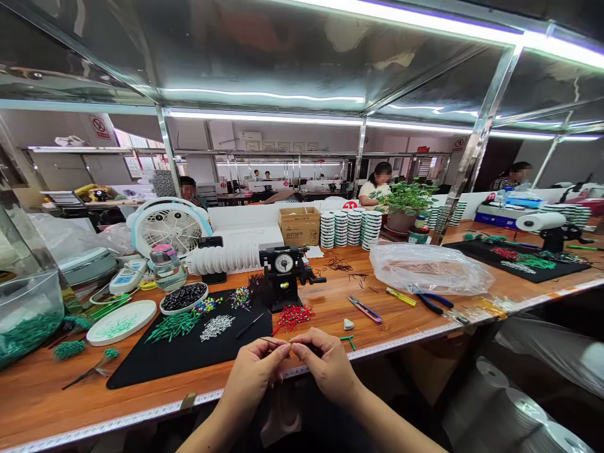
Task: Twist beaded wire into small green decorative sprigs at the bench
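My left hand (252, 374) and my right hand (325, 365) meet at the table's front edge, thumbs and fingertips pinched close together. A thin dark strand (270, 340) shows at the left fingertips. What the right fingertips pinch is too small to make out. Just beyond my hands lie a pile of red beaded pieces (295, 316) and a black hand-cranked winder with a dial (284, 267). Small green sticks (349, 341) lie beside my right hand. On the black mat (184, 358) to the left are green pieces (174, 325), silvery small parts (217, 327) and a thin dark tool (250, 325).
White discs (226, 258) line the winder's shaft. Thread snips (365, 309), a white lump (348, 324), pliers (434, 303) and a plastic bag (429, 267) lie rightward. A dish of black beads (184, 297), a white plate (121, 322) and a fan (170, 228) stand left. People sit beyond.
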`<state>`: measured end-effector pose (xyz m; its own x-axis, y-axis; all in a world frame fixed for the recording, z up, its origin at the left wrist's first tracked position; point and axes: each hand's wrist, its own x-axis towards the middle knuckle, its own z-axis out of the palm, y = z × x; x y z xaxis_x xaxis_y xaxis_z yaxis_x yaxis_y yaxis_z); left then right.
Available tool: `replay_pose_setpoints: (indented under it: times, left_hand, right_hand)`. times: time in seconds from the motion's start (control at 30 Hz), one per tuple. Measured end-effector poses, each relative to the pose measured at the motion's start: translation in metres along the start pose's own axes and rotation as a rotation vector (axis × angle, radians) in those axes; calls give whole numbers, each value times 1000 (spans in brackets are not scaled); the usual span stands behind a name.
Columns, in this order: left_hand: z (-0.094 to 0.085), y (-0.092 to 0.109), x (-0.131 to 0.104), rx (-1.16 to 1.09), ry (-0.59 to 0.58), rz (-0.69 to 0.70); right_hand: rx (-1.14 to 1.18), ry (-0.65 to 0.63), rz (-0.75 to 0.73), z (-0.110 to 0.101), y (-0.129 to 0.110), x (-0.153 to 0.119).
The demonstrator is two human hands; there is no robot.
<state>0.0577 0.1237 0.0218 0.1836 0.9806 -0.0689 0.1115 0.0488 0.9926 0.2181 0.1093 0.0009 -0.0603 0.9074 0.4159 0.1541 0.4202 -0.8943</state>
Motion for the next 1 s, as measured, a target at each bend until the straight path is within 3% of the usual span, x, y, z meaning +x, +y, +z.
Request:
replay_pose_setpoints:
  times: [0.2, 0.43, 0.6, 0.83, 1.0]
  left_hand:
    - [-2, 0, 0, 37, 25, -14]
    - [1, -4, 2, 147, -60, 37]
    - [3, -6, 7, 203, -17, 6]
    - [12, -5, 9, 246, -24, 39]
    - [13, -2, 7, 267, -9, 41]
  right_hand:
    - [-100, 7, 36, -10, 2, -1]
    - [-163, -71, 48, -9, 4, -1]
    - [-268, -111, 92, -22, 7, 0]
    - [-186, -97, 119, -20, 12, 0]
    - [-264, -96, 95, -23, 15, 0]
